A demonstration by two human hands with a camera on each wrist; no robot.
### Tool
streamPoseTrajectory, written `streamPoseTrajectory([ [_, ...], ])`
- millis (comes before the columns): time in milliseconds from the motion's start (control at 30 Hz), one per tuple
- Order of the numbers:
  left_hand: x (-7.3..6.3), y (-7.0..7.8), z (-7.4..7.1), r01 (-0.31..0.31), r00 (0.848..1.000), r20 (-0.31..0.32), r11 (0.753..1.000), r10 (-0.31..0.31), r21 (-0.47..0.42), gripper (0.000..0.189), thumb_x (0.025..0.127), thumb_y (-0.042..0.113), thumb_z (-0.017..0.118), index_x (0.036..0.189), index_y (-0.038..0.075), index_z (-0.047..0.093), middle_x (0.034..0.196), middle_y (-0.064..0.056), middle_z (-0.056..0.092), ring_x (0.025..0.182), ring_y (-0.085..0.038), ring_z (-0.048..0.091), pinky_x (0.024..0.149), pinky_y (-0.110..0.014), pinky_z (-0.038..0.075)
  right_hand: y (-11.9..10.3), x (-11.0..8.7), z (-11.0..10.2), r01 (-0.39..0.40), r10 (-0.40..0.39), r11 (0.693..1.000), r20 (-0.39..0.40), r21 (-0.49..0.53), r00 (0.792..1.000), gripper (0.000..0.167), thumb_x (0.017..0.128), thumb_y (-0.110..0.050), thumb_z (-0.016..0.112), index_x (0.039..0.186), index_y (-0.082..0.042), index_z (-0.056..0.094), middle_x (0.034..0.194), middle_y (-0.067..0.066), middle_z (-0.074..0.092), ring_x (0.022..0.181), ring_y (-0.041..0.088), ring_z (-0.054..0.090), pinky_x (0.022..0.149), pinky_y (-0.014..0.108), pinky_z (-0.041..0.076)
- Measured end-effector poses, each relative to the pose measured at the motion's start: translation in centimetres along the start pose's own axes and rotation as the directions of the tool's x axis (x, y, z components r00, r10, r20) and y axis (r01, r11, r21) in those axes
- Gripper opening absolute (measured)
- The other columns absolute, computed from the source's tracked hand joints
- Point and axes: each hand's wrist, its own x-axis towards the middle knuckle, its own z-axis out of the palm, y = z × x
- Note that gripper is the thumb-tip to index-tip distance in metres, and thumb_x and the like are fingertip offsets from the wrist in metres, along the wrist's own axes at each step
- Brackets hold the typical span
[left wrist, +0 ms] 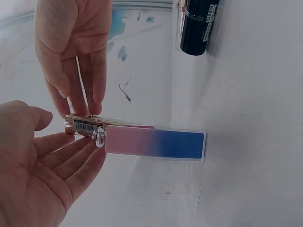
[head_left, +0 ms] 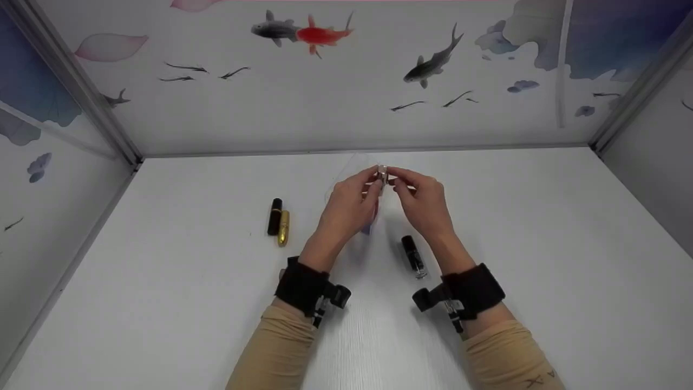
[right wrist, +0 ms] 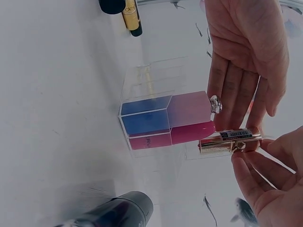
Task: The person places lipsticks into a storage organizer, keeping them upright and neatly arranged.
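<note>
Both hands meet over the far middle of the table around a small shiny gold lipstick tube (right wrist: 218,147) with a barcode label. My left hand (head_left: 349,203) pinches it from the left; the fingertips of my right hand (head_left: 425,200) pinch it from the right. Just nearer than the tube stands a clear plastic holder (right wrist: 163,71), mostly hidden by the left hand in the head view. In it stand a pink-to-blue tube (left wrist: 142,141) with a silvery knob and a magenta tube (right wrist: 191,133).
To the left lie a black lipstick (head_left: 275,216) and a gold lipstick (head_left: 283,228), side by side. A black tube with a clear end (head_left: 413,254) lies near the right forearm. Printed panels (head_left: 325,108) wall the white table (head_left: 189,303) at back and sides.
</note>
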Motion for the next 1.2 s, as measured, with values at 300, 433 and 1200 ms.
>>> streamPoseTrajectory([
  [300, -0.03, -0.08, 0.13, 0.021, 1.0, 0.017, 1.0, -0.02, -0.002, 0.044, 0.107, 0.032, 0.045, 0.146, 0.013, 0.05, 0.135, -0.006, 0.066, 0.121, -0.018, 0.065, 0.104, -0.035, 0.053, 0.26, 0.0, -0.02, -0.013, 0.014, 1.0, 0.026, -0.021, 1.0, 0.03, 0.103, -0.006, 0.049, 0.126, -0.005, 0.069, 0.124, 0.013, 0.071, 0.111, 0.024, 0.071, 0.096, 0.038, 0.057],
  [433, -0.01, -0.2, 0.24, 0.027, 0.999, 0.028, 1.0, -0.027, -0.002, 0.044, 0.107, 0.032, 0.045, 0.146, 0.013, 0.05, 0.134, -0.007, 0.066, 0.121, -0.019, 0.065, 0.104, -0.036, 0.052, 0.33, -0.05, -0.07, -0.02, 0.021, 0.999, 0.041, -0.027, 0.999, 0.03, 0.103, -0.007, 0.049, 0.125, -0.005, 0.069, 0.124, 0.013, 0.071, 0.111, 0.024, 0.071, 0.096, 0.039, 0.057],
  [1200, 0.1, -0.54, 0.66, 0.083, 0.992, 0.094, 0.995, -0.087, 0.053, 0.046, 0.107, 0.038, 0.044, 0.144, 0.013, 0.052, 0.136, -0.008, 0.063, 0.128, -0.02, 0.059, 0.105, -0.04, 0.051, 0.84, 0.04, 0.11, -0.059, 0.071, 0.992, 0.114, -0.109, 0.991, 0.029, 0.102, -0.007, 0.052, 0.126, -0.005, 0.069, 0.122, 0.014, 0.072, 0.109, 0.026, 0.071, 0.096, 0.042, 0.057],
])
